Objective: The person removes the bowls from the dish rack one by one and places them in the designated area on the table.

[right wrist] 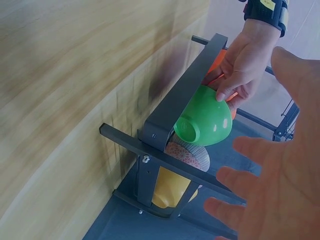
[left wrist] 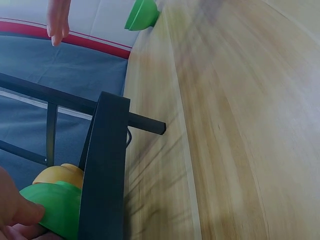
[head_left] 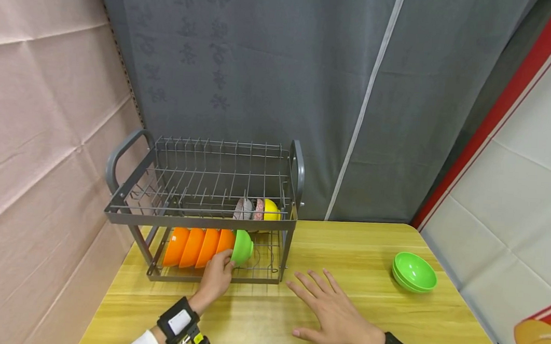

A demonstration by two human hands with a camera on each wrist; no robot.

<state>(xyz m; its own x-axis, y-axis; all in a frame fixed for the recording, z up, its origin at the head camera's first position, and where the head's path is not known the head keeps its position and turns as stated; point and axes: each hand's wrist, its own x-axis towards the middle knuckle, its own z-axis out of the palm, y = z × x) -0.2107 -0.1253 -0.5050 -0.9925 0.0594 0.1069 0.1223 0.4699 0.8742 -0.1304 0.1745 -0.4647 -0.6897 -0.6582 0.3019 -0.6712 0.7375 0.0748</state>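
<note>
A grey two-tier wire dish rack [head_left: 198, 221] stands at the table's back left. On its lower shelf several orange bowls [head_left: 197, 247] stand on edge, with a green bowl [head_left: 242, 246] at their right end. My left hand [head_left: 217, 278] grips that green bowl [right wrist: 206, 116] by its rim, thumb on the bowl [left wrist: 55, 209]. My right hand [head_left: 331, 310] hovers over the table with fingers spread, holding nothing. At the right, a stack of green bowls [head_left: 414, 272] sits on the table.
A patterned bowl [head_left: 245, 208] and a yellow bowl [head_left: 271, 209] stand behind in the rack; its upper tier holds nothing. A grey curtain hangs behind the wooden table [head_left: 346, 248], a pink wall is at the left, a white panel at the right.
</note>
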